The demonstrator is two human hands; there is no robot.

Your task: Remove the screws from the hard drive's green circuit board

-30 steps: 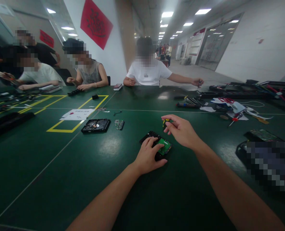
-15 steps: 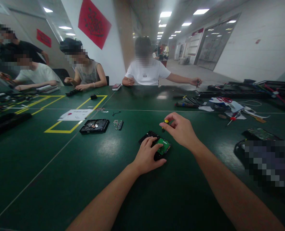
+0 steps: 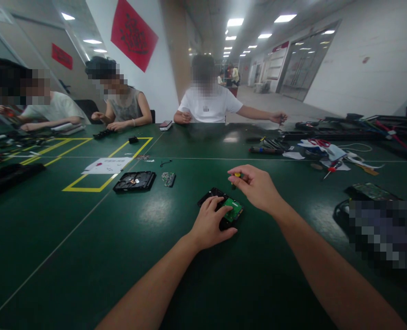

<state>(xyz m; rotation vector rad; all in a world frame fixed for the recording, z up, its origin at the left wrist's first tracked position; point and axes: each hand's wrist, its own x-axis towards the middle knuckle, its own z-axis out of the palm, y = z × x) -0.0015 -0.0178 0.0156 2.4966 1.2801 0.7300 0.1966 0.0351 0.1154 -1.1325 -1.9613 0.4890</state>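
My left hand [image 3: 210, 224] lies across a black hard drive [image 3: 208, 195], its fingers over the top and its thumb along the near edge, holding it against the table. A green circuit board [image 3: 236, 210] shows on the drive beside my fingertips. Just above the drive's far right corner, my right hand [image 3: 253, 183] pinches a short screwdriver [image 3: 237, 175] with a yellow and black handle. The screwdriver points downward; I cannot make out whether its tip touches the drive. To the left lie a second hard drive casing [image 3: 134, 181] and a loose circuit board [image 3: 168, 179].
On the green table [image 3: 86, 256] are white paper [image 3: 107, 165], a red screwdriver [image 3: 332, 170], a dark tool [image 3: 267, 150] and cloth [image 3: 327, 149]. Electronics [image 3: 371, 192] sit at the right. Several people are across the table, one in a white shirt [image 3: 206, 103].
My right hand tips the screwdriver slightly and its fingers shift around the handle. My left hand stays on the hard drive. At far left, a standing person has bent down.
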